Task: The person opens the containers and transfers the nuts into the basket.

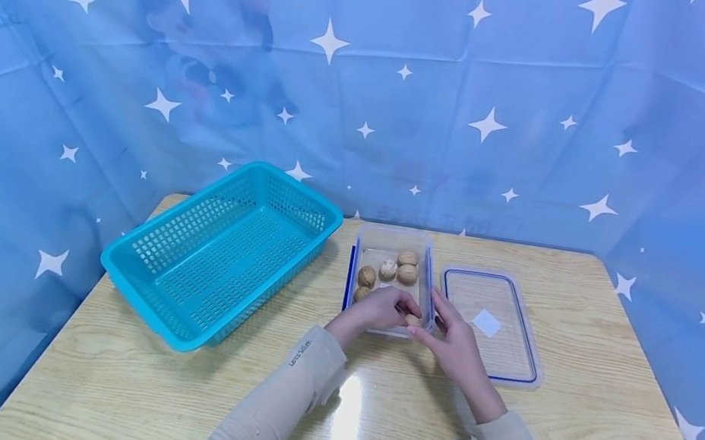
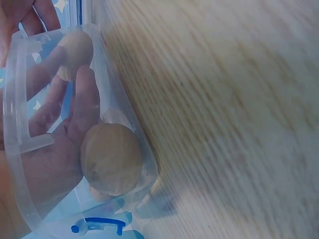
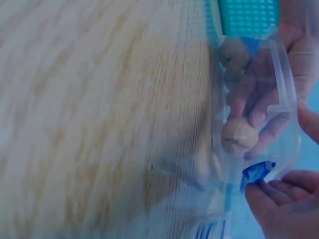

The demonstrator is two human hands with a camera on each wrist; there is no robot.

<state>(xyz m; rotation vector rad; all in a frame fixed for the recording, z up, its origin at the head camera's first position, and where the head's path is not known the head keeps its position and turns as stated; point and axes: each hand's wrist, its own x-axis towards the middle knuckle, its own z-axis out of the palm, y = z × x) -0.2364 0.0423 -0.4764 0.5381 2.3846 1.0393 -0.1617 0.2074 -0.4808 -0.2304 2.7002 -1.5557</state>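
Observation:
A clear plastic food container with blue clips stands on the table, holding several walnuts. My left hand reaches down inside it and pinches a walnut at the near right corner. Through the clear wall, the left wrist view shows fingertips against that walnut and another walnut beside the hand. My right hand holds the container's near right corner from outside. Its thumb is by the front rim, and its fingers touch a blue clip.
Left of the container sits a turquoise perforated basket. A clear lid with a blue seal and a white label lies to the right. A star-patterned blue curtain hangs behind the wooden table.

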